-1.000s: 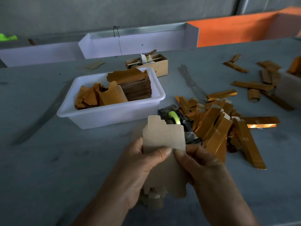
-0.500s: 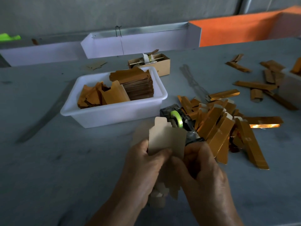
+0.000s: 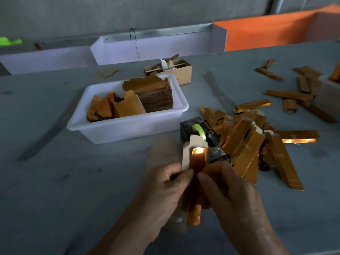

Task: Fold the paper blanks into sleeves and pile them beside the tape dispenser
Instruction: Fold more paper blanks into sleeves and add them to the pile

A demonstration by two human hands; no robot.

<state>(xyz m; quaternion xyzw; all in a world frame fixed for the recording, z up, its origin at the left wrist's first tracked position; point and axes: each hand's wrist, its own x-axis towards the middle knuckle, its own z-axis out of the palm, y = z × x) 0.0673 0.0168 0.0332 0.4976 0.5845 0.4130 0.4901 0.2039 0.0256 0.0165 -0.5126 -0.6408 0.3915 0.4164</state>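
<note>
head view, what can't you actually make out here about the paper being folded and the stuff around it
- Paper blank, head view: its middle is covered by the left hand and right hand, so the fold lines there are hidden.
- Tape dispenser: its near end sits behind the blank; the cutter is not visible.
- White tub: its wall hides the lower part of the stacked blanks.
- Right edge: another container is cut off by the frame.

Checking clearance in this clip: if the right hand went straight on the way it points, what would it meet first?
Probably the tape dispenser, just beyond the right hand and its blank; depth is unclear.
</note>
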